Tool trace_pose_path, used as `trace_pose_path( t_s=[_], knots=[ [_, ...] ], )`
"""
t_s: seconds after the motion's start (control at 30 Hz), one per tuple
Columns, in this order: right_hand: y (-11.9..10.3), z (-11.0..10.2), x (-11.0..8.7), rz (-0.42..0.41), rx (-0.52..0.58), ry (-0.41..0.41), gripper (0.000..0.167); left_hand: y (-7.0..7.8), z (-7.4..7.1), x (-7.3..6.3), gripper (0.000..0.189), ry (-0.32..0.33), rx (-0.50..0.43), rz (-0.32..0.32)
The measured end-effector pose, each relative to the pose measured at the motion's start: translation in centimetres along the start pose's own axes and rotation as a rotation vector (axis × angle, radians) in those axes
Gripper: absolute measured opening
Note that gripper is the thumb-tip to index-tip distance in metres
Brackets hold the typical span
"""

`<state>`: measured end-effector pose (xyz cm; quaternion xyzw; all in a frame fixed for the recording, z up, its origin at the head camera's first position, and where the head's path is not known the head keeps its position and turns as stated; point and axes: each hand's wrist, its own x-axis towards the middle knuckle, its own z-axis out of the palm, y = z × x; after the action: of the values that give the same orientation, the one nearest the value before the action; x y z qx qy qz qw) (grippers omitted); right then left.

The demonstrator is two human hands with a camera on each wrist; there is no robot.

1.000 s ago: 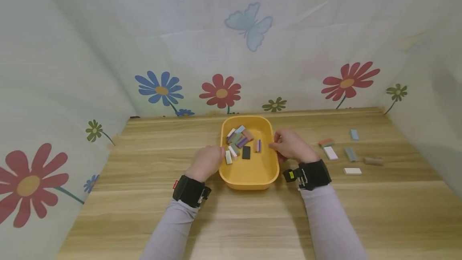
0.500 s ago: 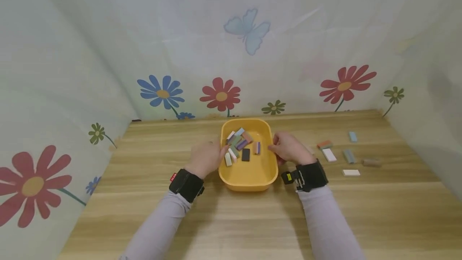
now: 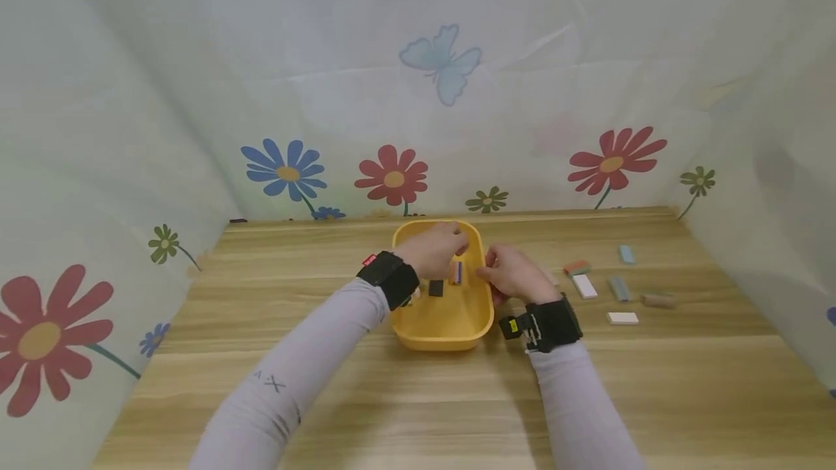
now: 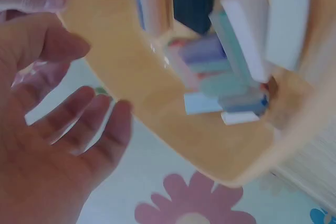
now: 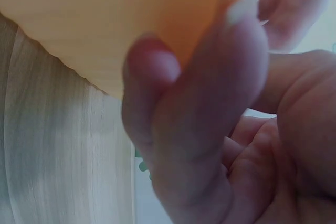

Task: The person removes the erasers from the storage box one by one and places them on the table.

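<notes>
yellow tub (image 3: 461, 319), wood-grain table (image 3: 431, 405), flowered backdrop (image 3: 418, 118) behind

Yellow bin (image 3: 441, 328), rounded corners, open side up, on table (image 3: 294, 325) near far edge; inside: black block (image 3: 435, 288) lying flat, orange-purple block (image 3: 456, 273) just right of it, apart; mixed blocks (image 4: 210, 56) heaped toward far left corner, white block (image 4: 249, 30) and pale block (image 4: 287, 22) near left wall

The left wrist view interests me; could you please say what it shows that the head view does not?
Only the left wrist view shows the heap of coloured blocks, which the left hand hides in the head view. Only the head view shows the butterfly and the loose blocks on the table. Both show the yellow bin, the black block and the left hand.
</notes>
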<state>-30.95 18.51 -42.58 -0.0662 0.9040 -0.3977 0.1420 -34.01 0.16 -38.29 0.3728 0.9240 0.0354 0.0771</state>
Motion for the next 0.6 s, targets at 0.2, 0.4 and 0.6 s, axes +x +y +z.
trace_pose_path(
  t_s=[0.2,0.4,0.6],
  knots=[
    [-0.1,0.1,0.2,0.006,-0.001,0.001,0.015,0.8,0.8,2.4,0.035,-0.120,-0.024,-0.039],
    [-0.5,-0.2,0.2,0.028,0.001,-0.005,0.017,0.9,0.8,3.1,0.030,-0.157,-0.040,-0.097],
    [-0.1,0.5,-0.4,0.010,0.004,0.019,0.017,1.1,1.6,2.9,0.029,-0.173,-0.080,-0.122]
  ],
)
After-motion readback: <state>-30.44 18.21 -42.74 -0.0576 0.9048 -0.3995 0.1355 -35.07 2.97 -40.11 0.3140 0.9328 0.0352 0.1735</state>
